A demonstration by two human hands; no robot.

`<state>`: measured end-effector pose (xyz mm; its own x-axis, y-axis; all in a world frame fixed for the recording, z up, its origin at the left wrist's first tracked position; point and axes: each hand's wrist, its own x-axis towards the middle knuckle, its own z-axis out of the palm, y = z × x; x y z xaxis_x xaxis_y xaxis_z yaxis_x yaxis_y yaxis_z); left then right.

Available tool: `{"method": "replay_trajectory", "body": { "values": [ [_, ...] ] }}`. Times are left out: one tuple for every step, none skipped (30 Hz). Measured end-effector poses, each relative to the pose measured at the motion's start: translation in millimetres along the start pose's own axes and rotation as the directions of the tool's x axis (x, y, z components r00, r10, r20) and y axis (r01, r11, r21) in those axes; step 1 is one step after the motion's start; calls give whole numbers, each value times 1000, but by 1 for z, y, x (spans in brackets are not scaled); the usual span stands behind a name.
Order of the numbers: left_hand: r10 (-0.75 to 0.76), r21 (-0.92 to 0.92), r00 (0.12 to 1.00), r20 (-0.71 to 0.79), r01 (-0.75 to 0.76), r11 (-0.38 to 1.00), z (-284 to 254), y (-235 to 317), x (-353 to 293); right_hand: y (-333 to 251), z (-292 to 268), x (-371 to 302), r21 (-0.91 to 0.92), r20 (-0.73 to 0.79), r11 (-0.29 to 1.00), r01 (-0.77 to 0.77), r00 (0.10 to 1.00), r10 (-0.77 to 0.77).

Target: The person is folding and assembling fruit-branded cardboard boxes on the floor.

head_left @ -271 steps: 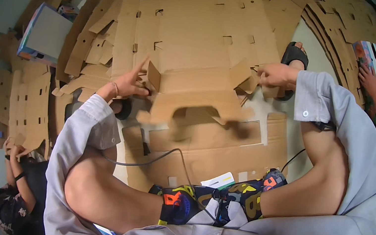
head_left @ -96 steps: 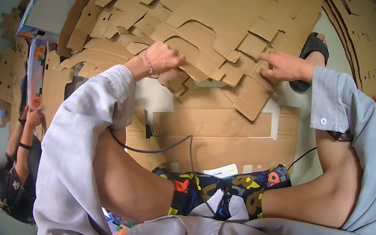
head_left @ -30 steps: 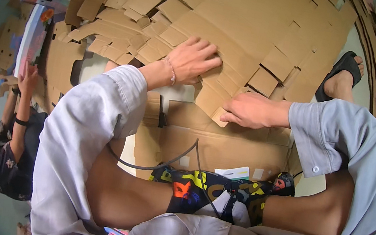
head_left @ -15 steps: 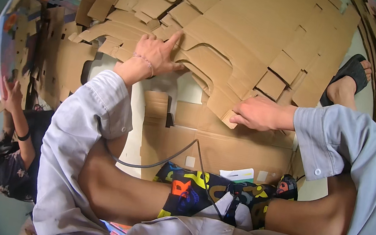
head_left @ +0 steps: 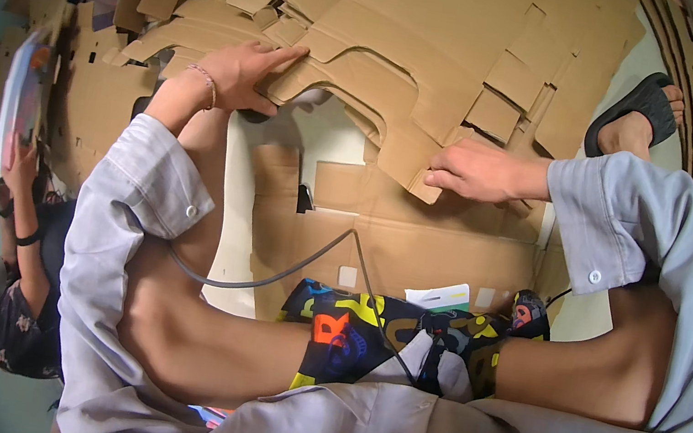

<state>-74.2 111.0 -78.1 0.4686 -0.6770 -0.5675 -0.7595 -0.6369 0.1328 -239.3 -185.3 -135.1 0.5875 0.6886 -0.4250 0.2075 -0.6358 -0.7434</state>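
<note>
A large die-cut brown cardboard sheet [head_left: 435,56], with slots, flaps and a curved cut-out, lies across the far side in front of me. My left hand [head_left: 237,75] rests at its near left edge, beside the curved cut-out. The index finger is stretched out over the cardboard and the thumb is spread away from it. Fingers curled, my right hand [head_left: 480,170] grips the sheet's near corner, whose tip shows just below the fingertips. The undersides of both hands are hidden.
Between my bent legs lies a flatter cardboard piece [head_left: 396,253] with a dark cable [head_left: 289,279] looping above it. A small white and green packet [head_left: 441,295] is near my patterned shorts. At left, another person [head_left: 11,278] holds a panel [head_left: 19,103]. More cardboard stands at far right.
My left hand has slid left along the sheet's edge. The right hand and the corner it grips have moved slightly away from me. The whole view has shifted a little.
</note>
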Motion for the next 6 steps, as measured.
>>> {"method": "replay_trajectory", "body": {
  "values": [
    [16,-36,1000,-13,-17,999,-2,0,1,-1,-4,-1,-26,23,999,18,1000,-18],
    [13,-68,1000,-12,-14,998,-4,1,1,-2,-7,0,-22,22,1000,20,1000,-20],
    [34,-70,999,-24,-35,997,-6,4,2,-2,-12,1,-109,12,993,-38,999,39],
    [-19,-29,1000,20,19,999,-8,6,4,-4,-16,2,-194,-3,976,-96,995,98],
    [-70,15,996,62,69,998,-12,9,5,-6,-18,2,-231,-118,959,-163,983,139],
    [-95,4,989,113,95,995,-15,13,6,-8,-17,2,-252,-238,941,-226,957,166]
  ]
}}
